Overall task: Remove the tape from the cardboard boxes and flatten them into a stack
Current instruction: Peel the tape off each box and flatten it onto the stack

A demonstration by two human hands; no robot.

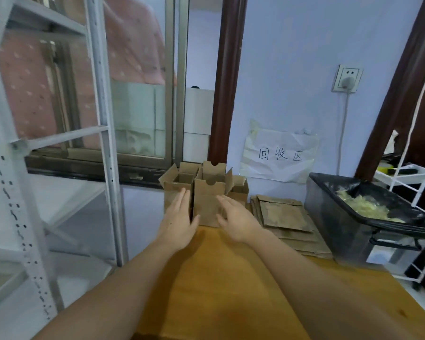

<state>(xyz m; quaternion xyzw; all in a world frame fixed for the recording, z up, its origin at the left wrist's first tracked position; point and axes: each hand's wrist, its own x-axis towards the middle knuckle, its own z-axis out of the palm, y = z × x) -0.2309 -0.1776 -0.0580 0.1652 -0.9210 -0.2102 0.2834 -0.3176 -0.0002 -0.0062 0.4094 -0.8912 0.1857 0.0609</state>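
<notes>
Three small brown cardboard boxes stand with their flaps up at the far end of the wooden table (231, 278). The nearest box (207, 200) is in the middle, a second box (176, 186) is behind it on the left, and a third box (238, 190) is behind on the right. My left hand (178, 222) lies with straight fingers against the nearest box's left side. My right hand (236, 220) is at that box's right front, fingers loosely spread; I cannot tell if it touches. A stack of flattened boxes (286, 218) lies to the right.
A black bin (334, 217) holding crumpled tape stands right of the stack. A paper sign (280, 154) hangs on the wall behind. A grey metal shelf frame (103, 133) stands at the left, a white wire rack (417, 192) at the far right.
</notes>
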